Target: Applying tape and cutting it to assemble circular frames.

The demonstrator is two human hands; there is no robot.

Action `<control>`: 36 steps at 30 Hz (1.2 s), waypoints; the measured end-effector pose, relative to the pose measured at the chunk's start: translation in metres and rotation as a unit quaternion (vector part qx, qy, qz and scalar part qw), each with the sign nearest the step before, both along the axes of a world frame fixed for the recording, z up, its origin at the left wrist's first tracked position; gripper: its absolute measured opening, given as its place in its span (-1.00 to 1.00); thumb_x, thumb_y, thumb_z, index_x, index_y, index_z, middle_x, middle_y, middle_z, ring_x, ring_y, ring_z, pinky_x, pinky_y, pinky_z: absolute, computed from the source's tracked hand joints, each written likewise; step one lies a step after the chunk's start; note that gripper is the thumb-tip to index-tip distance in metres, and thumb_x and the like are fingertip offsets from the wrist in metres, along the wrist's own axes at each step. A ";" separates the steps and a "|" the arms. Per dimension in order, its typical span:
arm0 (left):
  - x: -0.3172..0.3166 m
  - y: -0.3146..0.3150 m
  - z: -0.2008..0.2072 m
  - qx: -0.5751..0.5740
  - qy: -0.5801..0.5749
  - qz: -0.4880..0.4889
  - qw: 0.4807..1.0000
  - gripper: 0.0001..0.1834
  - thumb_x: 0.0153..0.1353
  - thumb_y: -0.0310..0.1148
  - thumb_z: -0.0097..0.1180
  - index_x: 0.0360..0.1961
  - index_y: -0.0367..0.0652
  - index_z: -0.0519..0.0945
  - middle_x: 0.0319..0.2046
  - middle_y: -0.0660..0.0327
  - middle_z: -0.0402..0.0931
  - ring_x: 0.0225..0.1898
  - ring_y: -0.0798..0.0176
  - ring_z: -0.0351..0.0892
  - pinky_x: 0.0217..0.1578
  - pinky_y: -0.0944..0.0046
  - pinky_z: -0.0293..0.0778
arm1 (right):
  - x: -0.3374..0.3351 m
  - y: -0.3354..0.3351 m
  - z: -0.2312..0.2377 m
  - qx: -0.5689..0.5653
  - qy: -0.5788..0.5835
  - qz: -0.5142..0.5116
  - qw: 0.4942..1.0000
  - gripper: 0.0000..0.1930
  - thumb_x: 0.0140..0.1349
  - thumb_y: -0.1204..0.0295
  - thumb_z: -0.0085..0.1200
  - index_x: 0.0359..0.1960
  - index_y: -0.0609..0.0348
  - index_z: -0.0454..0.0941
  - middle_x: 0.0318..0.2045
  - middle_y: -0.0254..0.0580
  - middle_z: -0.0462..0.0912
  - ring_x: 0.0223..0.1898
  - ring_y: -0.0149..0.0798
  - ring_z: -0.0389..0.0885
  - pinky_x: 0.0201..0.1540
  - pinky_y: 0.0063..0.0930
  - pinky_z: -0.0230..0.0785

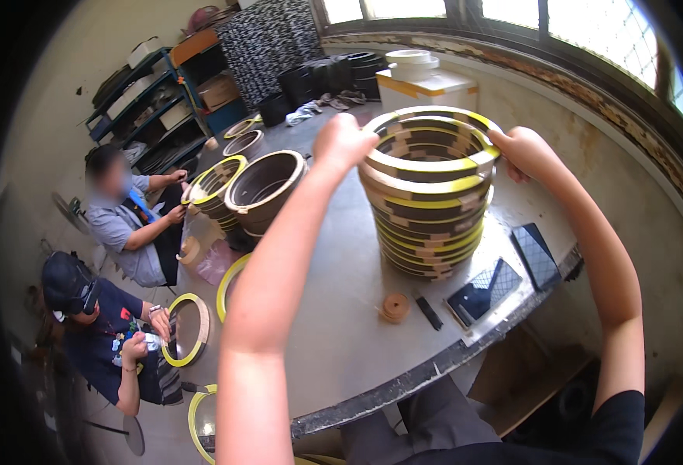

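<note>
A tall stack of black rings with yellow edges and tan tape patches [426, 225] stands upright on the table in front of me. At its top, one ring [434, 165] is gripped on opposite sides by both my hands. My left hand [343, 143] pinches its left rim with closed fingers. On the right rim my right hand [523, 151] does the same, the thumb on top and some fingers below. The top ring sits slightly tilted, and I cannot tell whether it touches the ring beneath. Near the stack's base lie a tan tape roll [395, 308] and a small black strip [429, 313].
Two dark phones or tablets [483, 292] lie by the table's front right edge. More ring stacks [266, 190] stand to the left. Two people [128, 225] sit along the left side, one handling a ring [186, 329]. A white box [428, 91] is at the back.
</note>
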State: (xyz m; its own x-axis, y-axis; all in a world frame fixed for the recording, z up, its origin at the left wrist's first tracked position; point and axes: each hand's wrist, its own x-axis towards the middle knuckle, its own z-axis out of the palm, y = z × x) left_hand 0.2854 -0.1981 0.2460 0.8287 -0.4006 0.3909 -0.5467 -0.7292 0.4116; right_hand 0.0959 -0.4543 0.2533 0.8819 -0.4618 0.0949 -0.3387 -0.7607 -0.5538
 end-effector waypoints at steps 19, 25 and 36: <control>-0.020 0.203 -0.103 -0.065 -0.138 0.207 0.966 -0.58 0.36 -0.04 0.11 -0.52 -0.13 0.60 -0.60 0.02 0.59 -0.46 -0.19 0.64 -0.44 -0.11 0.49 | -0.032 0.187 -0.058 0.010 0.111 0.479 0.871 -0.67 0.39 0.14 0.10 -0.40 0.14 0.56 -0.60 -0.13 0.63 -0.53 0.03 0.63 -0.40 -0.17 0.50; 0.070 0.272 -0.114 -0.199 0.108 0.275 0.935 -0.28 0.38 0.30 -0.13 -0.15 -0.28 0.52 -0.50 0.05 0.67 -0.59 0.06 0.68 -0.32 0.07 0.57 | 0.192 0.265 -0.080 -0.042 -0.042 0.167 0.984 -0.24 0.42 -0.26 -0.19 -0.01 0.38 0.51 -0.17 0.19 0.73 -0.07 0.10 0.73 -0.04 -0.09 0.55; 0.133 0.274 -0.107 -0.061 0.150 0.295 0.942 -0.51 0.09 -0.05 0.22 -0.10 -0.21 0.70 -0.19 0.00 0.74 -0.13 -0.01 0.76 -0.08 0.08 0.62 | 0.325 0.271 -0.096 -0.068 0.093 0.109 0.987 -0.48 0.23 -0.08 0.07 -0.14 0.13 0.76 -0.27 -0.17 0.78 -0.20 -0.22 0.75 -0.04 -0.28 0.55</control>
State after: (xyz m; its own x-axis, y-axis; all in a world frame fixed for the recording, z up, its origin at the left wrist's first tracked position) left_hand 0.4180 0.0757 0.1388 0.9735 0.1962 0.1173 0.0923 -0.8067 0.5837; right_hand 0.4212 -0.1833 0.1573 0.9668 -0.2538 -0.0299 -0.2454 -0.8893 -0.3859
